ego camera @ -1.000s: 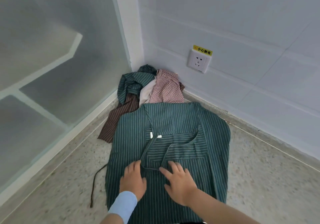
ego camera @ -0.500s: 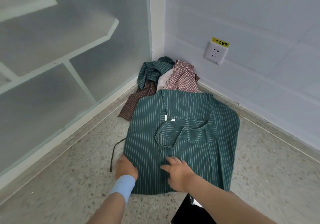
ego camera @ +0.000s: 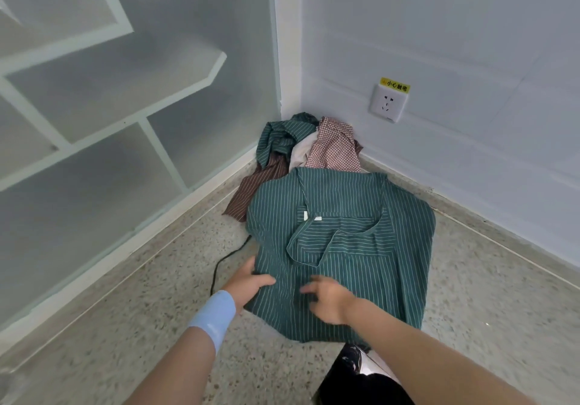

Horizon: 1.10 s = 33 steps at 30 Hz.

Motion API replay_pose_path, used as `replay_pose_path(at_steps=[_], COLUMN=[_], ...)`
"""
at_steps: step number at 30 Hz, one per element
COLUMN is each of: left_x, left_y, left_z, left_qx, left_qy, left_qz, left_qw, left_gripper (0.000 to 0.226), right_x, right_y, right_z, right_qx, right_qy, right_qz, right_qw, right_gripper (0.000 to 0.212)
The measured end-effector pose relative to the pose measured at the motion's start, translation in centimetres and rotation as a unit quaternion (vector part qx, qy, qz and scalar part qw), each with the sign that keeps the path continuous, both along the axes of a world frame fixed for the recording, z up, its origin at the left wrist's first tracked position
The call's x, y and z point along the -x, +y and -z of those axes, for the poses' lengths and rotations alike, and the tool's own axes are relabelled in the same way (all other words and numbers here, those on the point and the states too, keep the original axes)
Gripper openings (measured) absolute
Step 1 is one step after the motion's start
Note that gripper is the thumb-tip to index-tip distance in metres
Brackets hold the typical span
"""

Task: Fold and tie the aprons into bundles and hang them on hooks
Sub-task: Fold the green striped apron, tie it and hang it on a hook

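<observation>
A green striped apron (ego camera: 351,216) lies spread flat on the speckled floor (ego camera: 125,310), its neck loop folded onto its middle. My left hand (ego camera: 248,282), with a blue wristband, grips the apron's left edge, thumb on top of the cloth. Just to the right, my right hand (ego camera: 326,301) rests on the lower middle of the apron with fingers spread; it is blurred. A dark tie strap (ego camera: 219,263) trails from the left edge onto the floor.
A heap of other aprons (ego camera: 314,150), green, brown striped and red checked, fills the corner behind. A frosted glass partition (ego camera: 141,106) runs along the left. A wall socket (ego camera: 389,103) sits low on the right wall. My dark-clad knee (ego camera: 361,379) is at the bottom.
Both hands slid back from the neck loop toward the near end of the apron. My left hand moved to the left edge and took hold of it. The camera tilted up.
</observation>
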<state>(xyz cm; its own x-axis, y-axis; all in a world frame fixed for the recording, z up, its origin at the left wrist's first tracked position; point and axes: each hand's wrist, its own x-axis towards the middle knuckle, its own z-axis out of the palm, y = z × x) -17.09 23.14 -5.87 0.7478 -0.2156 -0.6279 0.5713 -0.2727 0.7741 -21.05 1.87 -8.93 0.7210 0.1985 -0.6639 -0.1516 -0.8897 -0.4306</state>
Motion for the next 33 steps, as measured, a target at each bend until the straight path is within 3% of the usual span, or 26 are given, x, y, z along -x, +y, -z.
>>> replay_pose_path(at_steps=[2,5,6,8,11,13,16,19,21,23,26,29,31,33], left_x=[-0.7,-1.4,-1.4,-1.1,-0.5,-0.6,-1.6,-3.8,-4.7,-5.4,-5.9,-6.8,-8.1,-9.6], left_y=[-1.8,-6.1,-7.8,-11.1,-14.3,-15.0,-14.2,-13.1,-12.2,-11.9,-11.4,-10.5,-10.3,-10.4], left_z=[-0.6,-1.5,-1.8,-1.8,-0.6,0.2,1.0,2.0,2.7,3.8,5.0,5.8,6.0,5.7], left_qx=[-0.033,-0.076,-0.094,-0.129,-0.14,-0.147,-0.21,-0.275,-0.337,-0.389,-0.412,-0.371,-0.342,-0.348], left_qy=[-0.02,-0.071,-0.088,-0.103,0.001,0.038,-0.043,-0.122,-0.203,-0.255,-0.193,-0.139,-0.171,-0.224], left_qz=[0.04,0.16,0.216,0.322,0.426,0.454,0.406,0.339,0.36,0.423,0.505,0.473,0.398,0.309], left_qw=[0.998,0.982,0.968,0.932,0.894,0.878,0.889,0.892,0.846,0.778,0.733,0.787,0.834,0.856], left_gripper=[0.058,0.069,0.07,0.072,0.075,0.066,0.048,0.037,0.04,0.051,0.062,0.05,0.036,0.028], right_x=[-1.2,-2.9,-3.2,-3.4,-3.1,-2.6,-1.9,-2.7,-3.4,-4.4,-5.5,-6.8,-8.3,-10.2], right_y=[-1.0,-3.1,-3.9,-5.3,-7.5,-8.6,-9.2,-9.3,-9.0,-8.9,-8.8,-9.1,-9.2,-8.9], right_z=[-2.0,-4.8,-5.4,-5.4,-3.2,-1.6,-0.4,0.3,0.3,0.9,2.2,3.0,3.0,2.5], right_qx=[-0.134,-0.259,-0.269,-0.211,-0.041,0.023,0.117,0.153,0.154,0.141,0.142,0.175,0.168,0.148], right_qy=[-0.017,0.017,0.027,0.007,-0.047,-0.031,-0.046,-0.146,-0.223,-0.228,-0.137,-0.115,-0.152,-0.191], right_qz=[0.177,0.368,0.389,0.392,0.34,0.326,0.27,0.185,0.078,-0.03,-0.115,-0.166,-0.152,-0.126], right_qw=[0.975,0.893,0.881,0.895,0.938,0.945,0.955,0.96,0.959,0.963,0.974,0.964,0.962,0.962], right_gripper=[0.037,0.039,0.043,0.047,0.022,0.011,0.025,0.053,0.062,0.07,0.071,0.05,0.038,0.034])
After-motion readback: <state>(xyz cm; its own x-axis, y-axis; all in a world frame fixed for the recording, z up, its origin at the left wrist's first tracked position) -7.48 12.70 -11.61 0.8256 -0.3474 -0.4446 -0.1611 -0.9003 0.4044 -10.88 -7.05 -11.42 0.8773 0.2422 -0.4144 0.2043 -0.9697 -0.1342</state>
